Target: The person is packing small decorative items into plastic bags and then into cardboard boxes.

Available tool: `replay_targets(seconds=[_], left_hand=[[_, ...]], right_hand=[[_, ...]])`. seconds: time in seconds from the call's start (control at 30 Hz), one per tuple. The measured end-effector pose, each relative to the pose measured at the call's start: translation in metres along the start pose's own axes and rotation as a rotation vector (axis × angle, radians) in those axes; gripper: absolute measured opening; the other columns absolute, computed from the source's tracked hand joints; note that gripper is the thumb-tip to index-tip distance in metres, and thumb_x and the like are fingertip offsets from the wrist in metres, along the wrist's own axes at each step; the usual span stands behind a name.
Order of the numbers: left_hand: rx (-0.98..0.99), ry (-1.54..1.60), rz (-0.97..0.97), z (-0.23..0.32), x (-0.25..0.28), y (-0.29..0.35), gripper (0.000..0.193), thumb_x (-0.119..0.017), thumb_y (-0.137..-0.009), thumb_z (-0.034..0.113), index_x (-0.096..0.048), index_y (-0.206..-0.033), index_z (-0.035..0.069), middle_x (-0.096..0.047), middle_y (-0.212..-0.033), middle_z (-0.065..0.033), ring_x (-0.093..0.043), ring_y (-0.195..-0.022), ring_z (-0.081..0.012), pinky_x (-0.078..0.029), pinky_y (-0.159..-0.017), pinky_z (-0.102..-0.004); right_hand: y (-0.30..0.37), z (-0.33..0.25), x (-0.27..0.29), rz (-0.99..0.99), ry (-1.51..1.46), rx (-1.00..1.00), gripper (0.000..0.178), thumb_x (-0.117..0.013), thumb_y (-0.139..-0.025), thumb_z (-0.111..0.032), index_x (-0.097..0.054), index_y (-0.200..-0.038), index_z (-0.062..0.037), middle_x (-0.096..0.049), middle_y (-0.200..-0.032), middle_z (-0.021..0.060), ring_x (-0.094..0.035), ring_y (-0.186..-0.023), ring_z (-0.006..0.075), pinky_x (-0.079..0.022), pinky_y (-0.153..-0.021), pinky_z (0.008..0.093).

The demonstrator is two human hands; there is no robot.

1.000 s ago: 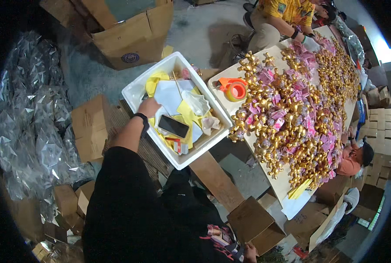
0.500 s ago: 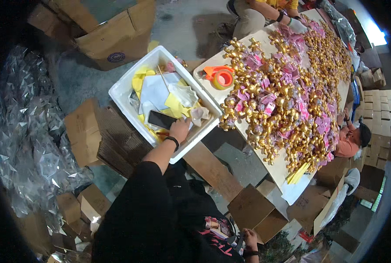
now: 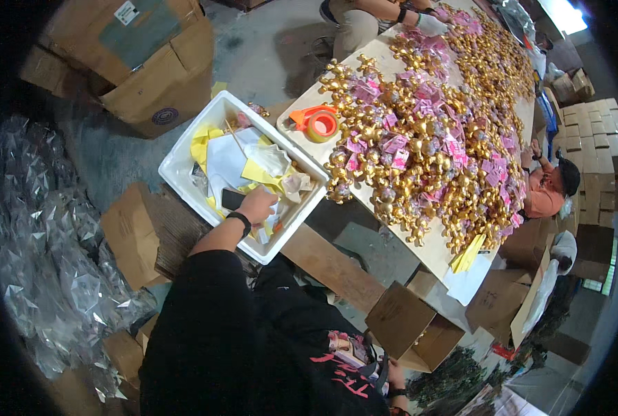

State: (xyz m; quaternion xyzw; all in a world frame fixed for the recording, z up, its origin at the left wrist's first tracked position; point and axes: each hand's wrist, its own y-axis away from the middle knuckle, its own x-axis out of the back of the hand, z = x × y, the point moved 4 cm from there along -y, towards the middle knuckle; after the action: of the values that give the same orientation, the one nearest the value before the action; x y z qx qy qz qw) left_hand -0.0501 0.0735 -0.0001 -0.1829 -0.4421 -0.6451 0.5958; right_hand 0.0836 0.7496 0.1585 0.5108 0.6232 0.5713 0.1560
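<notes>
My left hand (image 3: pixel 258 205) reaches into a white foam box (image 3: pixel 172 175), its fingers curled over the near end of a black smartphone (image 3: pixel 233 200). The fingertips are hidden beneath the hand. Around it in the box lie blue-white sheets (image 3: pixel 224 161), yellow paper pieces (image 3: pixel 199 147), a thin stick (image 3: pixel 235 139) and a crumpled beige wrapper (image 3: pixel 295 184). Low at my side, my right hand (image 3: pixel 396 374) is closed beside a dark strap (image 3: pixel 381 378); what it holds, if anything, is hidden.
Gold balloon-shaped figures with pink tags (image 3: pixel 427 139) heap a pale table (image 3: pixel 298 128). An orange tape dispenser (image 3: pixel 316 119) sits at its corner. Two people work around the table. Cardboard boxes (image 3: pixel 163 83), an open carton (image 3: pixel 400 315) and clear plastic packaging (image 3: pixel 59 249) surround me.
My left hand has slid further over the smartphone, covering more of it. The view has shifted, so the table and box appear further left. My right hand stays at my side.
</notes>
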Motion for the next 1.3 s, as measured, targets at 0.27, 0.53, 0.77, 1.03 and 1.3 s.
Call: replay_targets(seconds=[0.27,0.53,0.77,1.03,1.3], left_hand=[[-0.001,0.056,0.220,0.021,0.060,0.033,0.021,-0.078,-0.071,0.013,-0.060,-0.077,0.005,-0.056,-0.084,-0.0182,-0.055,-0.089,-0.0385,-0.045,-0.077,-0.0473],[0.094,0.281,0.400,-0.008,0.039,0.034,0.016,-0.072,-0.076,0.011,-0.061,-0.085,0.004,-0.061,-0.088,-0.0180,-0.057,-0.089,-0.0392,-0.046,-0.081,-0.0470],[0.600,0.802,0.192,-0.058,-0.053,0.005,0.050,-0.066,-0.087,0.038,-0.060,-0.115,-0.002,-0.065,-0.112,-0.0199,-0.065,-0.100,-0.0373,-0.054,-0.082,-0.0480],[0.917,1.396,0.148,-0.108,-0.121,0.014,0.052,-0.053,-0.096,0.049,-0.057,-0.122,0.005,-0.067,-0.103,-0.0126,-0.068,-0.088,-0.0304,-0.059,-0.067,-0.0414],[1.036,1.367,0.376,-0.078,-0.088,0.016,0.037,-0.058,-0.092,0.032,-0.059,-0.114,0.003,-0.067,-0.101,-0.0120,-0.067,-0.083,-0.0306,-0.055,-0.062,-0.0452]], right_hand=[[-0.030,0.014,-0.007,-0.052,-0.170,0.039,0.026,-0.053,-0.099,-0.023,-0.063,-0.111,-0.0014,-0.067,-0.087,0.0105,-0.065,-0.073,0.0198,-0.055,-0.067,0.0334],[-0.038,-0.011,-0.012,-0.034,-0.077,0.104,0.026,-0.050,-0.100,-0.021,-0.061,-0.111,-0.0002,-0.070,-0.091,0.0145,-0.068,-0.074,0.0236,-0.054,-0.065,0.0355],[-0.015,-0.007,-0.012,0.067,-0.039,0.091,0.028,-0.052,-0.099,-0.025,-0.061,-0.106,0.0009,-0.071,-0.089,0.0135,-0.069,-0.073,0.0224,-0.054,-0.063,0.0328],[-0.032,0.031,-0.010,0.030,-0.054,-0.012,0.029,-0.057,-0.097,-0.028,-0.066,-0.100,-0.0005,-0.072,-0.087,0.0088,-0.069,-0.072,0.0177,-0.055,-0.063,0.0306],[-0.024,0.028,-0.020,0.087,-0.126,-0.020,0.030,-0.057,-0.097,-0.031,-0.065,-0.104,-0.0025,-0.071,-0.090,0.0078,-0.068,-0.073,0.0155,-0.052,-0.062,0.0284]])
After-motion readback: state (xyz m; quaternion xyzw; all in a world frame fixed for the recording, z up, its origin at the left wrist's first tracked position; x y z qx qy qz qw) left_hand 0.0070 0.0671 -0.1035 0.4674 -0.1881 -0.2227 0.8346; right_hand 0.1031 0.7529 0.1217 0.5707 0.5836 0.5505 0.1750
